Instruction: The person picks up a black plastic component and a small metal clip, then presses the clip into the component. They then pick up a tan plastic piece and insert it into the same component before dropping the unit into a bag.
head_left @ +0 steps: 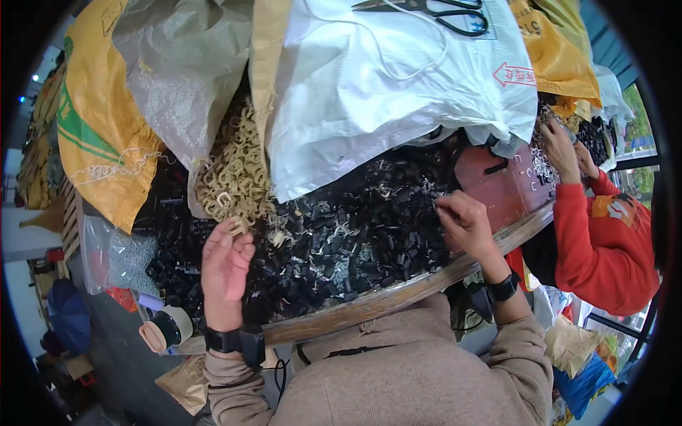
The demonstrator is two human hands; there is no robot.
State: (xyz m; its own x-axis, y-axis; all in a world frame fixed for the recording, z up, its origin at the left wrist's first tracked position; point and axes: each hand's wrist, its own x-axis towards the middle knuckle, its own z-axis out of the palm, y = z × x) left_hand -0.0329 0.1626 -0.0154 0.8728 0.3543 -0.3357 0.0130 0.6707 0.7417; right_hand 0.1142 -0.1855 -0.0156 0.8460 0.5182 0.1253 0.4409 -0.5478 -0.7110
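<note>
My left hand [226,266] is turned partly palm up, its thumb and fingertips pinching a small beige curved piece [239,226]. Just beyond it, a heap of similar beige C-shaped pieces [238,170] spills from the mouth of a sack. Above the right part of the table is my right hand [465,221], its fingers curled together; whatever is between them is too small to make out. Small black plastic parts [369,245] cover the tabletop between my hands, with thin pale bits scattered among them.
A white woven sack [398,99] bulges over the far side, carrying black-handled scissors [460,23]. Yellow sack [106,142] and grey sack [181,71] stand left. A wooden edge [355,310] borders the table. A lidded cup [168,328] stands near left; a red-sleeved co-worker [604,241] works right.
</note>
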